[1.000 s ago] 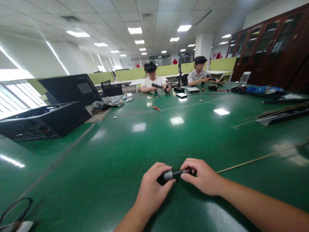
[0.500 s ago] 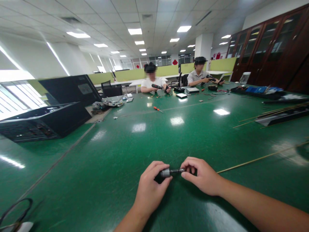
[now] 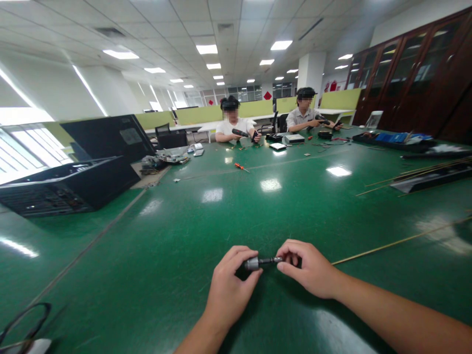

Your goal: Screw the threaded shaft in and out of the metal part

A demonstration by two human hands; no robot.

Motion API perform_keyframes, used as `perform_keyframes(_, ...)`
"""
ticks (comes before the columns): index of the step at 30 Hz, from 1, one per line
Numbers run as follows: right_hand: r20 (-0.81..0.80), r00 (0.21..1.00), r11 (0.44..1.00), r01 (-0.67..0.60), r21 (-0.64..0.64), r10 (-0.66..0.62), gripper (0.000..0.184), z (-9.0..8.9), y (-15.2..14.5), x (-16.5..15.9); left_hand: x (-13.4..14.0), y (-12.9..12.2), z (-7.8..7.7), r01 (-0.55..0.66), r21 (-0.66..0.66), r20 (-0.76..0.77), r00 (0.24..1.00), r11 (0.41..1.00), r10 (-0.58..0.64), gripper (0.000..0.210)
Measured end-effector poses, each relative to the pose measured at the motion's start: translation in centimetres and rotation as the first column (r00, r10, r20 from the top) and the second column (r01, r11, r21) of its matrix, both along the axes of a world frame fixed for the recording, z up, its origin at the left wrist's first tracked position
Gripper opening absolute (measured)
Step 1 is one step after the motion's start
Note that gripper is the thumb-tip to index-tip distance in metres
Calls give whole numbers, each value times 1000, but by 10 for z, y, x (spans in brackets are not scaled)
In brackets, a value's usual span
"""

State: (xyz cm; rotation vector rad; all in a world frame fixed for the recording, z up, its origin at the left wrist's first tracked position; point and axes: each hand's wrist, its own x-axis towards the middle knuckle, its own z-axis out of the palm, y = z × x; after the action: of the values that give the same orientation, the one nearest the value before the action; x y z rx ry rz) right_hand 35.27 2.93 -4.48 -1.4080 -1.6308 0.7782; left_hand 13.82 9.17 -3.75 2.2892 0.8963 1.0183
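Low in the middle of the head view, a small cylindrical tool (image 3: 252, 264) lies sideways between my hands. It has a silver-grey collar and a thin dark shaft (image 3: 266, 261) pointing right; its exact kind I cannot make out. My left hand (image 3: 229, 280) grips the thick collar between thumb and fingers, hiding the left end. At the other end, the thumb and fingers of my right hand (image 3: 308, 265) pinch the shaft's metal tip, which they partly cover. Both hands are just over the green tabletop (image 3: 177, 231).
An orange-handled screwdriver (image 3: 240, 167) lies farther off. An open black computer case (image 3: 70, 187) stands at left. Thin yellowish rods (image 3: 398, 241) lie at right, near a dark tray (image 3: 394, 140). Two people (image 3: 236, 129) sit across the table, holding dark tools.
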Motion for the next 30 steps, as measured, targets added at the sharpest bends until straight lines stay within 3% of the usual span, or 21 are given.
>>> perform_keyframes(30, -46, 999, 1000, 9, -8, -9, 8, -4, 2, 4, 0, -1, 3, -12, -3, 0, 1000, 1000, 12, 27)
